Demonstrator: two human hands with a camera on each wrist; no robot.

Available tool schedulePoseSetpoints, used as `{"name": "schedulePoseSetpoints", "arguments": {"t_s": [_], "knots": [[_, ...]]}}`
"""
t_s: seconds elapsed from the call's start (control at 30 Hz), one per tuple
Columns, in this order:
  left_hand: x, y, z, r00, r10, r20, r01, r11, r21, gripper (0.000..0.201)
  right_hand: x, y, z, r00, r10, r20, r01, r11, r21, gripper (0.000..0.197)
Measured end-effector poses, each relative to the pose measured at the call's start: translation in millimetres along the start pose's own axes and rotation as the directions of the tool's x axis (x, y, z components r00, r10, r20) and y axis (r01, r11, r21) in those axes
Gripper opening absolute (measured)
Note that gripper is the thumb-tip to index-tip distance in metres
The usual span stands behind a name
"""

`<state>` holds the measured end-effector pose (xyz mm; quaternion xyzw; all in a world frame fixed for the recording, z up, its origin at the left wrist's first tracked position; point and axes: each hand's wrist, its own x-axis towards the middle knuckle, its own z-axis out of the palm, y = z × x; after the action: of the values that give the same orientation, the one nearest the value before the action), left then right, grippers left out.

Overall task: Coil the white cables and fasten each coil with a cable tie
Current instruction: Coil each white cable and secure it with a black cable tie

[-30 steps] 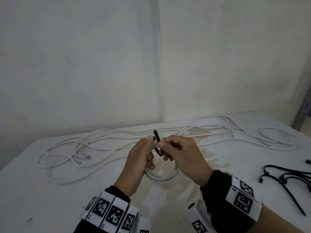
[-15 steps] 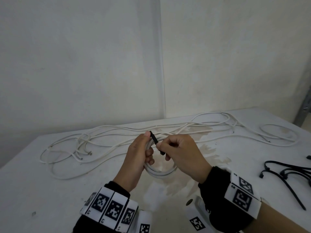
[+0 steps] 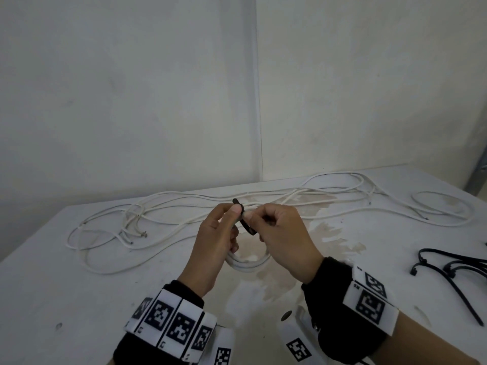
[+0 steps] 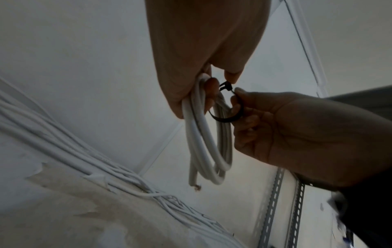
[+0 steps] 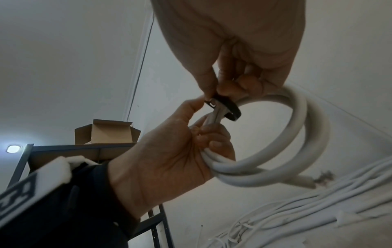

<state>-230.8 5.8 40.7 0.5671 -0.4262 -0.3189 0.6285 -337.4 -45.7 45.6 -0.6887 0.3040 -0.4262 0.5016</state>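
A small coil of white cable (image 3: 246,263) is held above the middle of the desk (image 3: 47,285), gripped in the curled fingers of the left hand (image 3: 213,248). A black cable tie (image 5: 228,109) is looped around the coil's strands and is pinched between the thumb and forefinger of the right hand (image 3: 286,238); its head is touched by the left thumb. Loose white cables (image 3: 184,206) are spread along the desk's far edge. Spare black ties (image 3: 453,270) are seen near the right edge.
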Motion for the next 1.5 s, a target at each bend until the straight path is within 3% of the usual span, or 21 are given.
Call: {"name": "schedulePoseSetpoints", "arguments": {"t_s": [0.1,0.27,0.63,0.83,1.03,1.23,1.5], "knots": [[-1,1,-1,1.000,0.015,-0.018,-0.014,0.999,0.035,0.022,-1,2,4,0.999,-0.016,-0.038,0.018,0.999,0.043,0.021],[-1,6,-9,0.996,0.042,-0.073,-0.042,0.999,0.000,0.024,-3,2,7,0.998,-0.054,0.029,0.053,0.998,0.020,0.021],[-8,1,-9,0.999,0.020,-0.046,-0.020,1.000,0.000,0.023,-13,-3,4,0.996,-0.084,0.012,0.083,0.996,0.043,0.018],[-6,10,-11,0.997,-0.014,-0.077,0.013,1.000,-0.018,0.021,-1,-16,-13,0.958,-0.227,-0.175,0.228,0.974,-0.016,0.015],[-8,13,-8,1.000,-0.015,-0.024,0.016,0.999,0.046,0.017,17,-24,-13,0.974,-0.201,0.107,0.214,0.967,-0.136,0.018],[-10,16,-8,1.000,-0.001,-0.001,0.001,0.997,0.079,0.030,17,-22,-11,0.973,-0.209,0.102,0.218,0.972,-0.084,0.019],[-12,22,-4,1.000,0.002,0.019,-0.004,0.997,0.073,0.023,16,-34,-15,0.954,-0.288,0.087,0.300,0.930,-0.212,0.020]]}}
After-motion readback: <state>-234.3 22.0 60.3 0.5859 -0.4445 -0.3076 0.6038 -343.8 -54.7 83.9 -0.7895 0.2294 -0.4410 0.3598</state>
